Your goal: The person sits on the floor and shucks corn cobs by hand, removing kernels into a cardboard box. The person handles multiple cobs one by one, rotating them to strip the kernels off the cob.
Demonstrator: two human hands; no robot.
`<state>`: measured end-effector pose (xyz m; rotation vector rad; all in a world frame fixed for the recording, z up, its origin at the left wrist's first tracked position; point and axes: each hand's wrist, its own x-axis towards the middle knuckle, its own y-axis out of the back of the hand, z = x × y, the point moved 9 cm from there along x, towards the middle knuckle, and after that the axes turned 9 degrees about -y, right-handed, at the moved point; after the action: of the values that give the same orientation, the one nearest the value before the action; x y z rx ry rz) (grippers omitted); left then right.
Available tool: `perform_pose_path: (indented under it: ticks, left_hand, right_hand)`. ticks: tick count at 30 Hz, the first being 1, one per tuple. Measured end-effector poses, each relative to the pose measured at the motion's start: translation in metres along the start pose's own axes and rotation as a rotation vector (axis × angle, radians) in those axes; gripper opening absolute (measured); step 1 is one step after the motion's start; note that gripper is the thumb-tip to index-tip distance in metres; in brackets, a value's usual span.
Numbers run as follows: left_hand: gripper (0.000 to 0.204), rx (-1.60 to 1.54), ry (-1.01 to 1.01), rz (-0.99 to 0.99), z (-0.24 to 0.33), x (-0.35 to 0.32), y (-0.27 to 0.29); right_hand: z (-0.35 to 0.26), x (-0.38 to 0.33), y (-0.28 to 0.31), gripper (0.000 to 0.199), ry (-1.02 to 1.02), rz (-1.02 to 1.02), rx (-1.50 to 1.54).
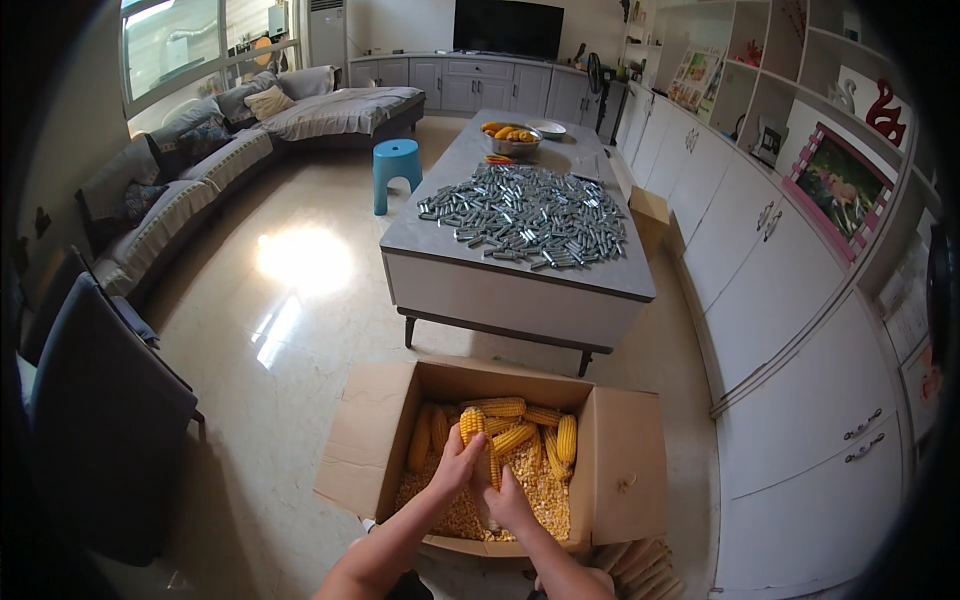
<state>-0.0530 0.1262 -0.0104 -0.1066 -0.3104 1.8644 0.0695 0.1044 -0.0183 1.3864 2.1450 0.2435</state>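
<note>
Carton: one brown cardboard box, open, side flaps folded out, set on the floor at the near side of the coffee table.

In hand: one ear of corn, yellow, held over the middle of the box with its rounded tip pointing to the far side. By the left hand it is gripped, fingers closed around it. The right hand is closed just nearer and to the right, beside a pale length, apparently bare cob; whether this belongs to the same ear cannot be told.

Done: loose kernels are spread thickly over the box floor. Pale, long pieces, probably stripped cobs, are heaped on the floor outside the near right corner.

Left: several whole ears, kernels on, are laid along the far, left and right sides of the box, on and among the loose grain; some may be hidden.

Assessment: shelling is judged well advanced but unfinished, the held ear being only partly visible and its remaining kernels uncounted.
</note>
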Motion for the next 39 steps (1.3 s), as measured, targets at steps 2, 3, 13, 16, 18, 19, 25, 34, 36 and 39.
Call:
perform_pose_path:
  ticks: [2,3,13,16,18,19,25,34,36,39]
  left_hand:
    - [0.03,-0.021,-0.008,-0.037,-0.005,0.001,-0.002]
    - [0.032,-0.036,-0.012,-0.047,-0.003,0.002,-0.003]
    - [0.024,0.06,0.019,0.116,0.012,0.007,0.007]
    - [0.026,-0.027,-0.012,0.041,0.006,0.009,0.002]
    - [0.027,-0.141,0.004,0.013,0.005,0.008,-0.002]
    - [0.028,-0.208,0.032,0.002,0.007,0.006,-0.004]
    - [0.036,-0.001,0.039,0.052,0.009,0.004,0.004]
    - [0.038,-0.163,0.02,-0.009,0.012,0.007,-0.003]
    - [0.035,-0.132,-0.008,0.023,0.014,0.006,0.004]
    - [0.031,0.068,0.048,0.118,0.015,0.004,0.012]
  right_hand:
    - [0.005,0.002,0.0,0.052,-0.001,-0.002,0.029]
    - [0.005,0.002,0.0,0.052,-0.001,-0.003,0.044]
    - [-0.012,-0.001,-0.004,0.054,0.021,0.04,-0.05]
    - [-0.003,0.0,-0.002,0.054,-0.005,0.014,-0.066]
    - [-0.007,-0.001,0.003,0.054,-0.009,0.004,-0.081]
    - [-0.01,-0.002,0.005,0.054,-0.013,0.005,-0.083]
    - [-0.028,-0.009,0.004,0.052,0.016,0.021,-0.074]
    - [-0.01,-0.003,0.005,0.055,-0.015,-0.004,-0.091]
    - [-0.027,-0.01,0.006,0.055,0.0,-0.005,-0.071]
    - [-0.021,-0.009,-0.001,0.056,0.014,0.015,-0.218]
